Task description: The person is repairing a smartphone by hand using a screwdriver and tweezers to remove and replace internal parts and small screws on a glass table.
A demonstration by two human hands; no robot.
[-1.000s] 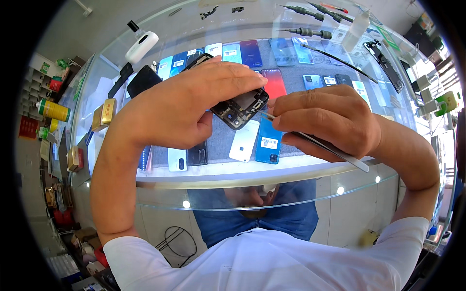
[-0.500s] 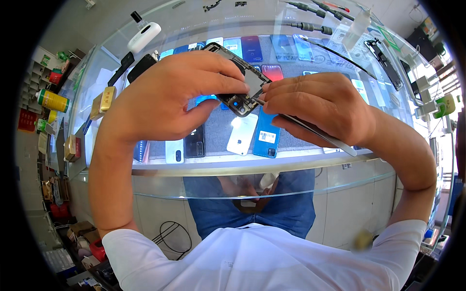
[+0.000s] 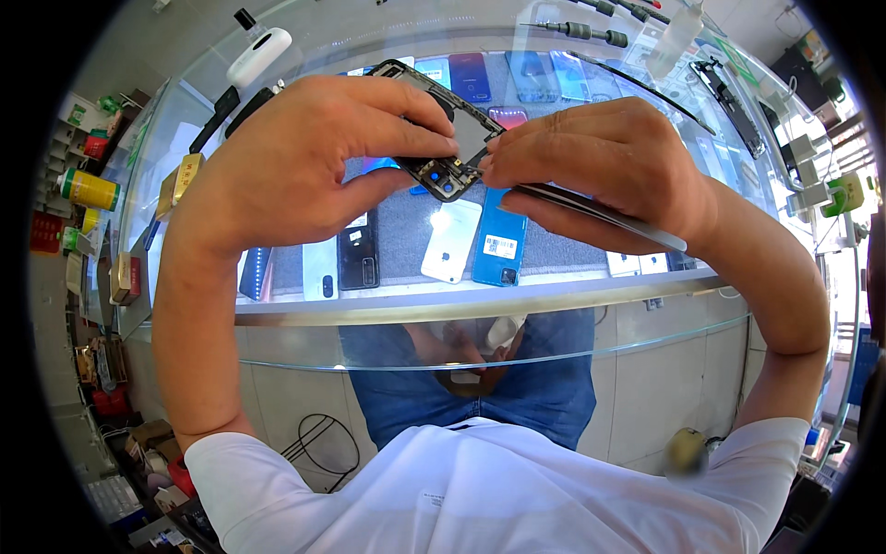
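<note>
An opened phone [image 3: 447, 185], its back off and its inner parts bare, is held tilted above the glass counter by my left hand [image 3: 295, 166]. The thumb and fingers grip its near left part, beside the two camera lenses. My right hand [image 3: 618, 166] is closed around metal tweezers [image 3: 604, 214], whose wide end points to the lower right. Their tips are close to the phone's near corner by the lenses; my fingers partly cover them. I cannot make out whether the tips hold anything.
Several phones, among them a blue one [image 3: 499, 242] and a white one [image 3: 452, 242], lie under the glass counter [image 3: 480, 307]. Screwdrivers [image 3: 577, 34], a thin black stick [image 3: 646, 90] and a clear bottle [image 3: 674, 46] are at the far right. A white device [image 3: 259, 57] stands far left.
The whole view has shifted a little, so the counter appears slightly higher and farther left. Both hands, with phone and tweezers, have risen slightly in the picture. The grips look the same.
</note>
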